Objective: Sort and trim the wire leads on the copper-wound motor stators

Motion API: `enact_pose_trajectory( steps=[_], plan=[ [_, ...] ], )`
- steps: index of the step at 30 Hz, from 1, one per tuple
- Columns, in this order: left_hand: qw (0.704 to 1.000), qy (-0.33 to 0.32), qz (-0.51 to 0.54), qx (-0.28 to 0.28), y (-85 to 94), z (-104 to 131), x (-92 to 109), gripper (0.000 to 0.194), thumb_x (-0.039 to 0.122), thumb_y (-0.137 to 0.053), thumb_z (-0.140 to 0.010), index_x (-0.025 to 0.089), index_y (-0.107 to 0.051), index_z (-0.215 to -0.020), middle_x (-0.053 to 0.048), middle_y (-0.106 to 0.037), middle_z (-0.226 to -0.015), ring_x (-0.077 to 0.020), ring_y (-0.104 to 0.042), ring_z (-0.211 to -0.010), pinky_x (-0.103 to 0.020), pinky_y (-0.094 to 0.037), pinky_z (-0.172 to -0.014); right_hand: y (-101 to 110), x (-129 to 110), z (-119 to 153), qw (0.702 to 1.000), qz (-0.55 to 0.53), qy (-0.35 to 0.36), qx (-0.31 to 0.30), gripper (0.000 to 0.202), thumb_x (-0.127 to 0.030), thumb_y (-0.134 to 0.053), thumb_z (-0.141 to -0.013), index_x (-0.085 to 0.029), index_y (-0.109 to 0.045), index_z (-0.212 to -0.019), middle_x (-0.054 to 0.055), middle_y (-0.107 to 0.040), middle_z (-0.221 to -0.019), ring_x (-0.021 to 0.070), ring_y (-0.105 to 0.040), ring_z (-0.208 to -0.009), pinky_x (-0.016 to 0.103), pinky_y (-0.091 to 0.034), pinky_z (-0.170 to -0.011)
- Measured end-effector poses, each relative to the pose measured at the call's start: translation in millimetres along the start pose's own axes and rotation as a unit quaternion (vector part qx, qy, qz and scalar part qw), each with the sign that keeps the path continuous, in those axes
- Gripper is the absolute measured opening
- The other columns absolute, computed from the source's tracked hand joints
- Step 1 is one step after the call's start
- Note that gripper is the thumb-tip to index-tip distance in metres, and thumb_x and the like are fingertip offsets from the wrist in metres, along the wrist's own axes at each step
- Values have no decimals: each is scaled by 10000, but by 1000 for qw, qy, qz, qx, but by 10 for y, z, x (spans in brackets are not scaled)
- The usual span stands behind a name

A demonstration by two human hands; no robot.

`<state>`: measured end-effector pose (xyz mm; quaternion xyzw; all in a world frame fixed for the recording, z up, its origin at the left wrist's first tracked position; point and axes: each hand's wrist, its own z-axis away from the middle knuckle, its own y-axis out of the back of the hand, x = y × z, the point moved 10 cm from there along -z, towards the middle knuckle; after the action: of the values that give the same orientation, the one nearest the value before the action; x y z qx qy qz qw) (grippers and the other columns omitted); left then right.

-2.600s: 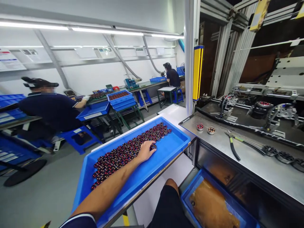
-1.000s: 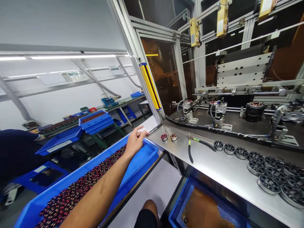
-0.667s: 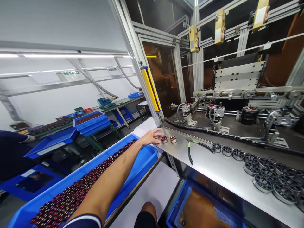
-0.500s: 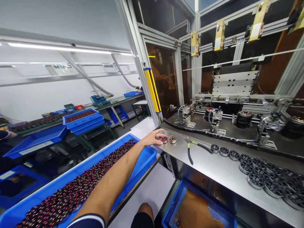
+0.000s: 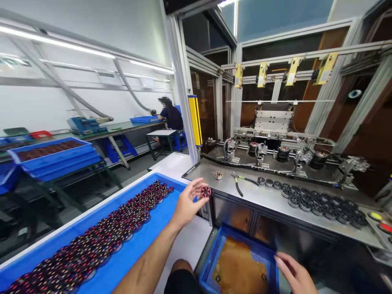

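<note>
Between the thumb and fingers of my left hand (image 5: 189, 202) is a small round motor stator (image 5: 206, 192), its face red and black, held up over the front edge of the metal bench (image 5: 211, 169). My right hand (image 5: 296, 272) is low at the right, its fingers apart and nothing visible in it, beside the rim of a blue bin (image 5: 274, 261). On the bench lies a single copper-coloured stator (image 5: 218, 175), with green-handled pliers (image 5: 241, 182) to its right. A long blue tray (image 5: 171, 210) on my left carries many similar red-and-black stators (image 5: 122, 218).
Black ring-shaped housings (image 5: 318, 200) crowd the right of the bench. Behind it stand machine fixtures (image 5: 283, 153) inside an aluminium frame. A yellow light guard (image 5: 195, 120) is fixed to the left post. A person (image 5: 171, 116) sits at a far bench. Stacked blue trays (image 5: 55, 159) stand at left.
My left hand has lifted the red-and-black stator off the bench and brought it nearer. My right hand has come into view at lower right. The camera view has shifted toward the right.
</note>
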<state>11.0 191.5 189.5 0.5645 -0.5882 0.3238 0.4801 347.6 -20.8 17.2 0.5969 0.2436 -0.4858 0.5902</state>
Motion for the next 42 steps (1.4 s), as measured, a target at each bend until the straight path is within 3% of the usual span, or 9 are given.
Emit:
enact_pose_trajectory(
  steps=[5,8,12,16,18,24,29,35,42],
  plan=[
    [986,-165,-9,-14,-405,1210,814,618,59,-696,-800,281,-479,-1334,-37,-639,-1160,-116,-638,-1050,-213,-530,-944,-477,-1901,452,964,-131,171,-154,422,-523,-562,-893,-124,-623,-1018,96,-636,-903,156,-591,-814,288,-474,-777],
    [974,-219,-39,-46,-536,1537,1033,669,-1,-683,-771,242,-477,-1359,-71,-634,-1176,-164,-657,-1020,-306,-544,-976,-626,-2356,654,937,-225,176,-202,399,-511,-613,-865,-115,-571,-843,29,-519,-700,84,-427,-609,223,-357,-568],
    [978,-198,-14,-59,-565,1610,1031,718,6,-717,-748,229,-461,-1381,-91,-640,-1167,-198,-660,-1027,-305,-574,-918,-646,-2230,720,923,-288,133,-215,390,-418,-602,-906,-117,-487,-685,11,-468,-641,67,-406,-592,222,-312,-568],
    [980,-118,133,-85,-678,1573,944,690,68,-756,-754,274,-479,-1351,-57,-643,-1137,-158,-642,-1056,-235,-546,-938,-545,-2033,756,815,-461,132,-325,322,-292,-615,-890,-114,-480,-658,9,-469,-592,71,-427,-571,226,-309,-574],
    [977,-102,166,-90,-737,1555,917,661,67,-752,-760,279,-496,-1331,-48,-638,-1133,-154,-624,-1091,-241,-514,-992,-504,-1866,762,795,-481,127,-348,320,-284,-634,-863,-111,-485,-639,20,-476,-578,77,-435,-571,230,-304,-572],
    [969,-234,34,-76,-824,1504,1051,703,-16,-715,-730,201,-480,-1356,-97,-590,-1117,-206,-575,-1068,-366,-523,-950,-843,-1562,922,818,-477,37,-319,314,-274,-782,-748,-109,-586,-931,88,-665,-878,103,-624,-720,194,-470,-621],
    [954,-289,-25,-82,-947,1490,1162,751,-59,-711,-711,167,-453,-1379,-112,-565,-1105,-200,-556,-1048,-352,-519,-900,-1017,-1559,956,821,-511,-53,-250,323,-290,-784,-746,-83,-543,-807,78,-651,-660,85,-581,-500,163,-468,-481],
    [983,-145,62,-94,-939,1473,844,739,24,-753,-734,237,-447,-1372,-72,-611,-1130,-183,-593,-1082,-305,-520,-972,-965,-1453,1041,835,-449,-55,-313,348,-405,-703,-829,-74,-610,-877,10,-526,-459,46,-452,-362,98,-295,-358],
    [966,-14,162,-202,-1131,1543,685,693,9,-584,-878,365,-353,-1426,-59,-575,-1308,-130,-602,-1142,-202,-510,-972,-515,-1562,753,869,-415,56,-263,363,-446,-621,-896,-87,-638,-945,88,-646,-721,98,-597,-613,194,-466,-599]
  ],
)
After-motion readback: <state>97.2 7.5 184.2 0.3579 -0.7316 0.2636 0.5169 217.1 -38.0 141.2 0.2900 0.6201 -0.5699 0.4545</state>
